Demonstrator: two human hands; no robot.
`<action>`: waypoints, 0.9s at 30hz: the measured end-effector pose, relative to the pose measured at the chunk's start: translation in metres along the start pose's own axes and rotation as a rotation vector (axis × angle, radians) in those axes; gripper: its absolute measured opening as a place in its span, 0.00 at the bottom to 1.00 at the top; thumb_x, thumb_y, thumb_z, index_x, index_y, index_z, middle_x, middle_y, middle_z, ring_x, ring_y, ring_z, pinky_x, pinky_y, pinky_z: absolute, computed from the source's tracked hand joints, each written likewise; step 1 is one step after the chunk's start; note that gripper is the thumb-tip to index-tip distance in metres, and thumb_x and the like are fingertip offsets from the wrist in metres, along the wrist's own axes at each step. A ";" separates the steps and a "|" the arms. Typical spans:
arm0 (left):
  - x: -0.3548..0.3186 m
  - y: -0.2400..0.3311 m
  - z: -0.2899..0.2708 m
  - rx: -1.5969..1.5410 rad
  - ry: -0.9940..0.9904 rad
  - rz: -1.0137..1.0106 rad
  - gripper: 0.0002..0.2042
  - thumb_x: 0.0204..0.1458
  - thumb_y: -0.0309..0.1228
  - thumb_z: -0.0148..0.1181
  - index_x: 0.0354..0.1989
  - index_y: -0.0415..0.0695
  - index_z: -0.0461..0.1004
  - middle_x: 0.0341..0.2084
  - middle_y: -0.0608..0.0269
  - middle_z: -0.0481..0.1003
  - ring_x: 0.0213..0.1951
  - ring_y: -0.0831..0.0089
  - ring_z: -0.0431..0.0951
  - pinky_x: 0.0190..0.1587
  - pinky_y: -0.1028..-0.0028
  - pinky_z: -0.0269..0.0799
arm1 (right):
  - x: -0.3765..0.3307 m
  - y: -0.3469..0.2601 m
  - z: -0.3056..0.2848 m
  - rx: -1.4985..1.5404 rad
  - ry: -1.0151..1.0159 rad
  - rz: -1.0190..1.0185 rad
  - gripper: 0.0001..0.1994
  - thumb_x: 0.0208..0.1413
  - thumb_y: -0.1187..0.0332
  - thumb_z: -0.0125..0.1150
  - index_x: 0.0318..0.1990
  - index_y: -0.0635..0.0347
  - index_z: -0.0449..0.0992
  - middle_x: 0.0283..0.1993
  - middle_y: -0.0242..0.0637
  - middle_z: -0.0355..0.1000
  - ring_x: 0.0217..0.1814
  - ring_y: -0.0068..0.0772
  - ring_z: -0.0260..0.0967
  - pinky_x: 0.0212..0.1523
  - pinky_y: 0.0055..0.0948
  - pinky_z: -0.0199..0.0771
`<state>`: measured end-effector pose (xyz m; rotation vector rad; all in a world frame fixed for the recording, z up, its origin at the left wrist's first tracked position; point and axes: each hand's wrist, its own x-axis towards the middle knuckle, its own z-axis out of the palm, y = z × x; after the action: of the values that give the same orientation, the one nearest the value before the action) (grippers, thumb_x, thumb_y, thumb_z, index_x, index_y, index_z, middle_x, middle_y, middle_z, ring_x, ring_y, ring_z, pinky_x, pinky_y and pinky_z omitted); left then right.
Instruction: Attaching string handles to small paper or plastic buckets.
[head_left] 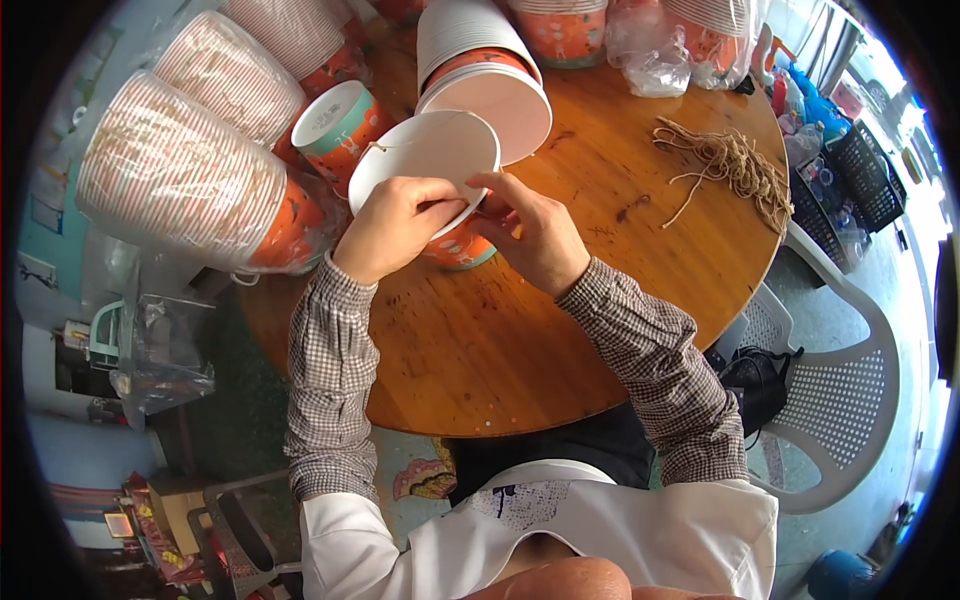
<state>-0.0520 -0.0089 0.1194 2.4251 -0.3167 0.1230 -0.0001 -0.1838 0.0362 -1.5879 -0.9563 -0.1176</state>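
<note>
A paper bucket (420, 145), white inside with an orange and teal outside, tilts toward me on the table. My left hand (398, 222) is closed over its near rim, the fingers reaching inside the wall. At the right side of the same rim, my right hand (535, 232) has its fingers curled and pressed close to the wall. Whatever is between those fingertips is too small to tell. A short piece of twine (379, 147) shows at the bucket's far left rim. Off to the right lies a loose bundle of tan twine (735, 172).
Plastic-wrapped bucket stacks (180, 175) crowd the left of the round wooden table (600, 330). A teal-rimmed bucket (335, 120) stands behind my left hand. A stack of buckets (490, 95) lies on its side beyond. A white plastic chair (835, 395) stands at right.
</note>
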 end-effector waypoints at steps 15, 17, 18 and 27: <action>-0.025 0.031 0.015 0.606 0.493 0.485 0.07 0.45 0.21 0.60 0.34 0.46 0.77 0.27 0.67 0.76 0.33 0.69 0.77 0.53 0.64 0.66 | -0.001 -0.014 -0.007 -0.224 0.161 -0.341 0.21 0.43 0.63 0.72 0.43 0.57 0.72 0.37 0.31 0.73 0.42 0.34 0.72 0.62 0.45 0.59; -0.028 0.030 0.023 0.611 0.538 0.503 0.08 0.45 0.20 0.61 0.35 0.46 0.77 0.28 0.69 0.76 0.33 0.71 0.77 0.52 0.66 0.67 | 0.000 -0.012 -0.007 -0.175 0.197 -0.299 0.15 0.44 0.65 0.70 0.40 0.54 0.73 0.33 0.27 0.72 0.41 0.32 0.71 0.61 0.45 0.59; -0.029 0.030 0.027 0.584 0.581 0.508 0.09 0.45 0.20 0.62 0.35 0.46 0.77 0.28 0.69 0.76 0.33 0.72 0.77 0.52 0.66 0.67 | -0.001 -0.012 -0.009 -0.177 0.199 -0.301 0.15 0.44 0.65 0.70 0.40 0.54 0.73 0.33 0.27 0.72 0.41 0.32 0.71 0.61 0.45 0.59; -0.044 0.036 0.065 0.156 0.707 0.164 0.19 0.53 0.21 0.57 0.55 0.41 0.69 0.37 0.60 0.79 0.44 0.66 0.76 0.52 0.67 0.67 | -0.007 -0.019 -0.007 0.034 0.174 -0.243 0.11 0.45 0.77 0.66 0.38 0.56 0.77 0.37 0.33 0.70 0.42 0.35 0.71 0.50 0.34 0.72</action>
<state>-0.1037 -0.0693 0.0846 2.3229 -0.1793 1.0763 -0.0134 -0.1943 0.0491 -1.4014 -1.0051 -0.3998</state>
